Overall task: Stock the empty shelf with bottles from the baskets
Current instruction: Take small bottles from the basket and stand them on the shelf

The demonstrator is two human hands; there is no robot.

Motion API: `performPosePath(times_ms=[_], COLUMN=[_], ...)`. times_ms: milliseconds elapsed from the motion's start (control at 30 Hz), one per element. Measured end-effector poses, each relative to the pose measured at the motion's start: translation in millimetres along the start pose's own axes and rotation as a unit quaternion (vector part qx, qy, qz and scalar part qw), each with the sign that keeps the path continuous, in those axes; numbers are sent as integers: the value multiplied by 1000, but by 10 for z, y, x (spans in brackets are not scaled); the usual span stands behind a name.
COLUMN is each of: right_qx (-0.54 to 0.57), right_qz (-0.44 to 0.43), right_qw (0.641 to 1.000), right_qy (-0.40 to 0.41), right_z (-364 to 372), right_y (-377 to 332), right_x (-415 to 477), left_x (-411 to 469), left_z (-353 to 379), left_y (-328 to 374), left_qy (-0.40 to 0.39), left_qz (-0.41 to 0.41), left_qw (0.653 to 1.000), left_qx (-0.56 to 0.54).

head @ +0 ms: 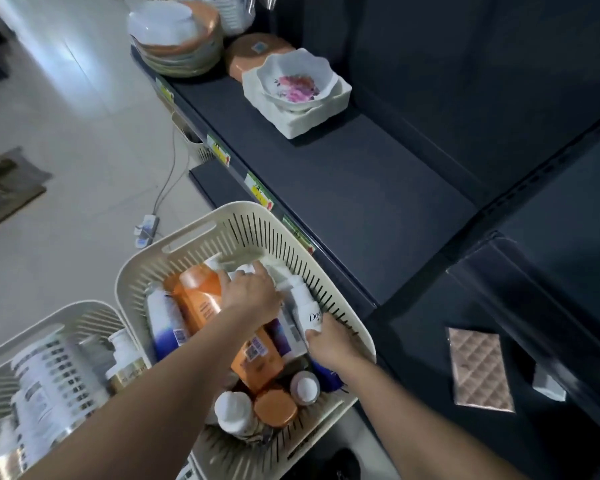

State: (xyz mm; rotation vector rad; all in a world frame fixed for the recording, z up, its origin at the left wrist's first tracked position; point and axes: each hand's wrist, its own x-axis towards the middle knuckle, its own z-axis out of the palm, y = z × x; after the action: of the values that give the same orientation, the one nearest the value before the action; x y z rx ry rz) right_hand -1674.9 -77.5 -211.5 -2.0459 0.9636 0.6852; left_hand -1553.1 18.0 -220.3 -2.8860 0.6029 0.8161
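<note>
Bottles [234,414]: lying heaped in the near basket [243,230], some flat, some cap-up at its close end; none stand on the shelf.
Orange bottle [198,299]: flat on the heap, partly under the left forearm.
White Dove bottle [307,308]: propped against the near basket's right wall, pump end pointing away from the person.
Right hand [329,344]: fingers wrapped round the lower end of the white Dove bottle.
Left hand [250,292]: reaching over the orange bottle, fingers bent down onto a white pack at the far end; whether they close round it I cannot tell.
Left basket [84,313]: just beside the near basket, filled with labelled white bottles.
Shelf [343,188]: dark, bare along the stretch next to the near basket.
Farther along the shelf: a flowered bowl [297,81] in a white dish, and a stack of plates [177,36].
Lower shelf: a copper quilted pack [480,370].
</note>
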Motion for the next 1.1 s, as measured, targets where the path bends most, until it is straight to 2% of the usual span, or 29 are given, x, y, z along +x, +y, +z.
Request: performPosePath(times_ms=[100, 267, 333, 433, 567, 667, 767, 867, 1100], right_qx=[2, -14, -23, -5, 8, 9, 72, 137, 232], right_qz=[-2, -19, -19, -18, -21, -40, -69, -95, -130], right_qw=[1000, 999, 999, 998, 997, 994, 988, 978, 950], right_qy=[21, 41, 40, 53, 70, 100, 116, 126, 165], right_z=[45, 50, 30, -3, -38, -46, -74, -146, -368], right_y=[-16, -22, -18, -8, 17, 52, 71, 80, 177], right_x=[51, 41, 33, -30, -162, -233, -347, -499, -938], left_x=[71, 9, 21, 47, 33, 3, -106, -281, -701], left_z=[-8, -80, -75, -96, -116, -107, -79, -82, -554], left_y=[-6, -34, -71, -121, -128, -149, -125, -82, -99], left_qy=[1, -29, -63, -97, -103, -151, -172, -151, -31], left_qz=[-21, 42, 49, 60, 61, 45, 61, 85, 99], left_qw=[999, 998, 992, 971, 945, 896, 879, 867, 826], left_qx=[-40, -38, -95, -209, -305, -416, -441, -468, -554])
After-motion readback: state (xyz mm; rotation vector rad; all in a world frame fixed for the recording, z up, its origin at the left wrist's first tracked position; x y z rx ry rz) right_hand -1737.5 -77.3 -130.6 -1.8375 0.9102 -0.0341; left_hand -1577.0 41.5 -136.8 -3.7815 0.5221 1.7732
